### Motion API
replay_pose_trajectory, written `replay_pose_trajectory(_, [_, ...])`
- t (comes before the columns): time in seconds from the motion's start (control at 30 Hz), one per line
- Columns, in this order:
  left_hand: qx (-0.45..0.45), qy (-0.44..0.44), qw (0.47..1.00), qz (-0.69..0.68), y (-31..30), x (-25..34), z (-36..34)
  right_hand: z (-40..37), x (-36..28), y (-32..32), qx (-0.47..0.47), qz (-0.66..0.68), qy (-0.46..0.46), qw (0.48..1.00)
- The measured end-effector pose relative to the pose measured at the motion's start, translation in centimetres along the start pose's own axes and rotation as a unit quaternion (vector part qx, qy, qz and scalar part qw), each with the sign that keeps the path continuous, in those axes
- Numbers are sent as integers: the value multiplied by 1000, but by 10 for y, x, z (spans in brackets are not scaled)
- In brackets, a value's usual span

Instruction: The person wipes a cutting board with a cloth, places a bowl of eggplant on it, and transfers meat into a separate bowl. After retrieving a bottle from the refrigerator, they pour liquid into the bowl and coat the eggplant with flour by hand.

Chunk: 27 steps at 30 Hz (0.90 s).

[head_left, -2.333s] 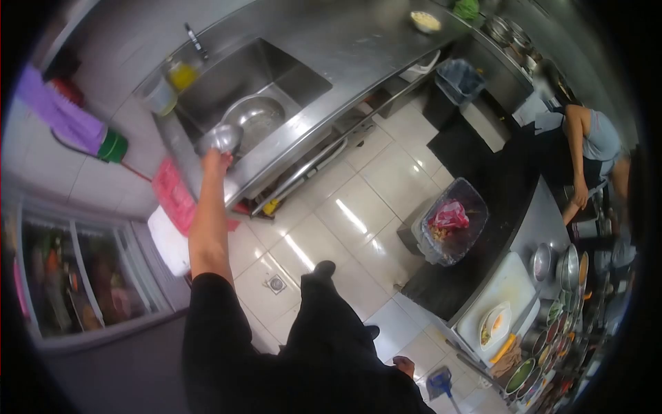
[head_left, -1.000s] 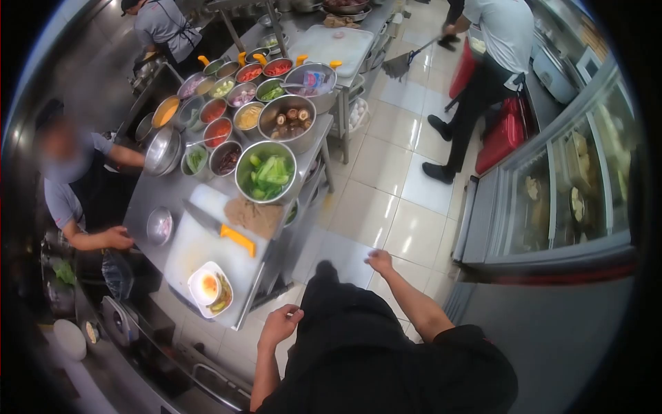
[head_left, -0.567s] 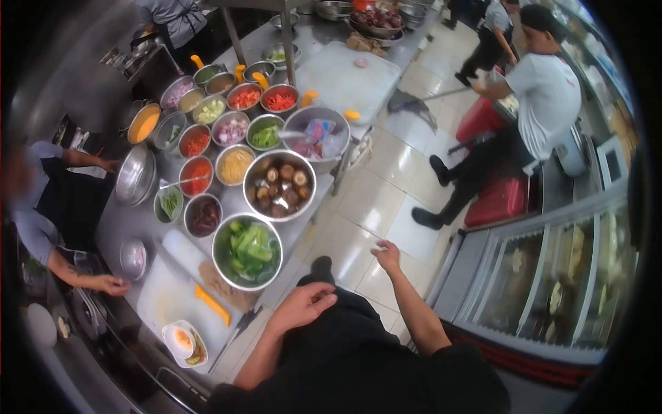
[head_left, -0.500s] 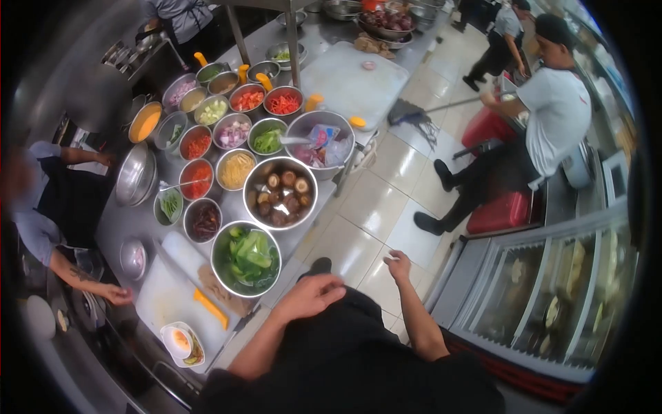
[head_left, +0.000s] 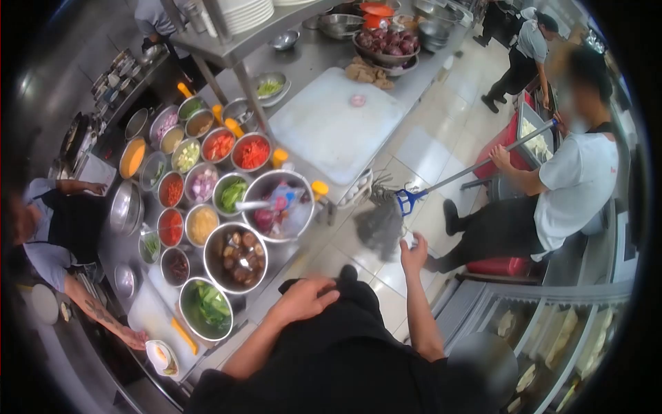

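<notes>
My left hand (head_left: 308, 300) is over my dark clothing, loosely open, palm down, thumb apart, with nothing visible in it. Farther right, my right hand (head_left: 414, 254) is raised over the floor with its fingers bent together. A small white patch (head_left: 409, 239) shows at its fingertips, too unclear to name. Left of my left hand stand a steel bowl of green leaves (head_left: 212, 308) and a bowl of dark mushrooms (head_left: 236, 259). A mop (head_left: 386, 224) with a blue clamp lies just beyond my right hand, its pole held by another person.
Many ingredient bowls cover the steel counter (head_left: 283, 245). A co-worker's hand (head_left: 133, 338) is beside a small white bowl (head_left: 160, 356) at the lower left. A person in a white shirt (head_left: 579, 186) stands at the right, near red containers. A glass-topped case (head_left: 552, 338) is lower right.
The view has shifted, showing more of the shelf and far counter. My right hand is higher, with white at its fingertips. The mop has come nearer. The co-worker's hand has reached the small bowl.
</notes>
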State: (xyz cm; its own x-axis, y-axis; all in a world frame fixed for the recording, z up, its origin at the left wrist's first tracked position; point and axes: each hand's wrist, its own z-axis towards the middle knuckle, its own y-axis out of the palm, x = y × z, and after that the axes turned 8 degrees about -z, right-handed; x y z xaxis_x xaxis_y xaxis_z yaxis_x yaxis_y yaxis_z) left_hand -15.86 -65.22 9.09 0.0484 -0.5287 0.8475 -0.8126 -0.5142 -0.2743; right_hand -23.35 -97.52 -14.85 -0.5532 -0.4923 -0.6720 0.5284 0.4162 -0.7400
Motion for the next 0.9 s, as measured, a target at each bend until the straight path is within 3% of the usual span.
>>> replay_pose_trajectory(0.07, [19,-26,999,-17,6,13,11,77,-56,16,25,26,-133,990])
replay_pose_trajectory(0.23, [87,-63,994,-21,12,39,32,225,-201,76,-51,9,-288,956])
replay_pose_trajectory(0.33, [102,-144,977,-119,-1,61,40,281,-263,120,-105,2,-271,957])
replay_pose_trajectory(0.4, [122,-140,971,-151,-12,67,49,310,-292,144,-182,-96,-216,954])
replay_pose_trajectory(0.5, [153,-132,958,-203,-34,60,68,343,-308,175,-222,-185,-187,939])
replay_pose_trajectory(0.57, [161,-97,964,-188,-48,61,84,367,-295,207,-238,-309,-320,863])
replay_pose_trajectory(0.6, [159,-83,965,-191,-62,64,94,376,-286,208,-199,-319,-334,864])
replay_pose_trajectory(0.63, [173,-40,967,-183,-61,56,103,399,-261,222,-198,-199,-382,880])
replay_pose_trajectory(0.67, [178,-12,963,-201,-62,53,112,424,-231,247,-131,-128,-491,851])
replay_pose_trajectory(0.7, [174,-9,963,-207,-64,51,118,420,-235,234,-212,-79,-441,868])
replay_pose_trajectory(0.73, [183,-1,959,-218,-66,51,124,406,-249,209,-172,-64,-467,865])
replay_pose_trajectory(0.8, [213,33,950,-228,-64,64,138,400,-259,180,-225,-92,-460,854])
replay_pose_trajectory(0.83, [222,37,947,-228,-65,68,146,419,-237,199,-169,-45,-524,834])
replay_pose_trajectory(0.87, [253,34,937,-238,-64,71,153,422,-238,197,-323,13,-359,875])
replay_pose_trajectory(0.9, [263,30,930,-256,-61,71,159,399,-265,176,-384,79,-310,866])
